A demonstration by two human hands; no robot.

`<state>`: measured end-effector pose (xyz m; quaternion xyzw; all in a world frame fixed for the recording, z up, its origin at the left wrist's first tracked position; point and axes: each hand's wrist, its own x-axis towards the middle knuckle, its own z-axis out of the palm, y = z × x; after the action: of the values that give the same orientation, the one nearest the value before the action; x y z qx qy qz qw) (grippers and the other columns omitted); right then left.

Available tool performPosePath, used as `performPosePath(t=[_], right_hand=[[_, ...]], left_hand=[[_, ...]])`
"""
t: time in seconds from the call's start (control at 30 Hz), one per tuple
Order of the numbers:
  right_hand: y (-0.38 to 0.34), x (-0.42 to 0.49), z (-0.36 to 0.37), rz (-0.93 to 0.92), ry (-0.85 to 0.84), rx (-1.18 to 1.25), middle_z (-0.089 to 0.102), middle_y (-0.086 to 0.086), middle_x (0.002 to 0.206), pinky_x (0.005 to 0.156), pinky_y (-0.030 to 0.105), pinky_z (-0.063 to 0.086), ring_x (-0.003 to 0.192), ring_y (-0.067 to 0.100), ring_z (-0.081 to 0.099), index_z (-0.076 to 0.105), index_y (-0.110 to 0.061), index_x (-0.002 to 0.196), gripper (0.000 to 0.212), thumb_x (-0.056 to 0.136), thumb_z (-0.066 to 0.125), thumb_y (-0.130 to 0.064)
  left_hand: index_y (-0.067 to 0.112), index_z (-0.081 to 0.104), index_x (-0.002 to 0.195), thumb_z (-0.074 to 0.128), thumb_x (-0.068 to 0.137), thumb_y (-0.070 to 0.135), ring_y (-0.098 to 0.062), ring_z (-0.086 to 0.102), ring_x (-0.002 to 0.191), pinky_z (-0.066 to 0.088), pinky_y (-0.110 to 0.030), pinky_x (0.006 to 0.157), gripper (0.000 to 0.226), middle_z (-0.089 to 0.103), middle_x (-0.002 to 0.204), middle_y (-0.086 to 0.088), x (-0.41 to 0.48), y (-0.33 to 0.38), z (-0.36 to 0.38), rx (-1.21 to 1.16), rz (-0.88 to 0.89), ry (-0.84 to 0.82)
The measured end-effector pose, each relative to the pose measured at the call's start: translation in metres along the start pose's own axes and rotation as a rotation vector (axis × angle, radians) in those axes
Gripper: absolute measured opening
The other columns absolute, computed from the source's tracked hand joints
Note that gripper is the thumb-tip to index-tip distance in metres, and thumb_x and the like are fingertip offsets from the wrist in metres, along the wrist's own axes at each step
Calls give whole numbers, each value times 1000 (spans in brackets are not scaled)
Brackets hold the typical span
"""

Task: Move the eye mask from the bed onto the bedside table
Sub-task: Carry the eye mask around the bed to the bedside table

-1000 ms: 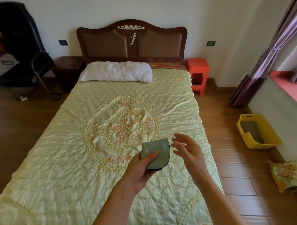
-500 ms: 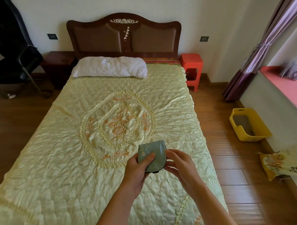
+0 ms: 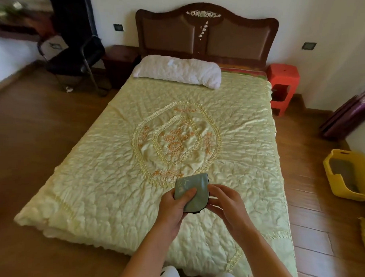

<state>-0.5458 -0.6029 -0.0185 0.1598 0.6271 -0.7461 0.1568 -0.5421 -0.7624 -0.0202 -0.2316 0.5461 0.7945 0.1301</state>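
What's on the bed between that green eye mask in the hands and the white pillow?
In the head view, only bare quilted bedspread with its embroidered orange flower medallion lies between the eye mask and the pillow.

The bed (image 3: 177,138) runs away from the person, its headboard (image 3: 207,36) against the far wall. A pillow (image 3: 177,71) lies across the bed's far end, nearer the left. Left of the headboard stands the bedside table (image 3: 119,57), with a chair (image 3: 75,59) further left. A stool (image 3: 283,85) stands right of the bed's head. A basket (image 3: 348,174) sits on the floor to the right. Both hands, left hand (image 3: 175,209) and right hand (image 3: 225,205), hold the eye mask (image 3: 196,186) above the bed's near end.
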Motion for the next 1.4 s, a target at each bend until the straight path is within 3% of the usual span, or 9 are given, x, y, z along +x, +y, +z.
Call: performPosePath(t=[0.23, 0.4, 0.53, 0.7, 0.8, 0.87, 1.03, 1.23, 1.4], right_hand=[[10, -2, 17, 36, -276, -165, 83, 10, 100, 85, 38, 61, 95, 29, 79, 79, -14, 105, 20, 96, 65, -26], [37, -20, 31, 104, -460, -269, 83, 7, 98, 74, 29, 62, 93, 26, 79, 80, -18, 99, 17, 95, 66, -27], [56, -41, 54, 146, -624, -359, 83, 8, 98, 87, 39, 63, 95, 27, 78, 80, -15, 100, 20, 94, 67, -29], [76, -74, 101, 170, -818, -464, 81, 11, 104, 91, 41, 63, 99, 29, 77, 77, -11, 108, 24, 95, 67, -28], [90, -92, 130, 173, -904, -527, 78, 11, 110, 93, 43, 62, 100, 26, 77, 73, -8, 116, 28, 97, 66, -27], [100, -101, 150, 176, -949, -563, 78, 10, 111, 86, 37, 65, 98, 23, 77, 72, -8, 117, 30, 97, 66, -29], [130, -116, 206, 200, -1050, -607, 81, -2, 95, 62, 18, 60, 85, 12, 79, 75, -17, 103, 16, 94, 68, -29], [157, -118, 302, 218, -1103, -652, 83, -2, 89, 64, 19, 60, 84, 15, 80, 75, -11, 108, 22, 94, 69, -28], [169, -125, 415, 213, -1124, -662, 84, -2, 88, 63, 19, 60, 83, 14, 80, 75, -11, 106, 20, 94, 70, -26]], left_hand=[[8, 74, 95, 77, 78, 14, -21, 76, 79, 57, -24, 56, 19, 80, 86, -8, -45, -24, -19, -158, 83, 288], [4, 71, 106, 78, 76, 18, -29, 74, 95, 58, -35, 79, 33, 78, 102, -15, -94, -57, -34, -296, 115, 488], [5, 69, 111, 76, 81, 15, -29, 72, 101, 56, -42, 91, 33, 76, 108, -15, -140, -78, -55, -396, 145, 640], [15, 69, 107, 69, 88, 13, -19, 74, 92, 59, -29, 75, 19, 78, 104, -9, -189, -98, -85, -482, 197, 789], [11, 65, 117, 71, 87, 15, -25, 72, 101, 58, -35, 83, 31, 75, 111, -12, -210, -107, -103, -527, 222, 896], [10, 64, 120, 72, 85, 18, -27, 72, 102, 59, -36, 83, 36, 74, 112, -13, -220, -113, -117, -544, 237, 957], [10, 65, 119, 75, 81, 23, -25, 72, 100, 59, -37, 84, 41, 75, 111, -11, -236, -123, -169, -592, 260, 1057], [8, 63, 122, 76, 81, 25, -30, 70, 105, 55, -53, 96, 47, 73, 114, -16, -237, -108, -260, -617, 257, 1103], [7, 60, 126, 73, 83, 24, -29, 69, 107, 54, -53, 97, 47, 71, 117, -14, -240, -66, -362, -619, 295, 1117]])
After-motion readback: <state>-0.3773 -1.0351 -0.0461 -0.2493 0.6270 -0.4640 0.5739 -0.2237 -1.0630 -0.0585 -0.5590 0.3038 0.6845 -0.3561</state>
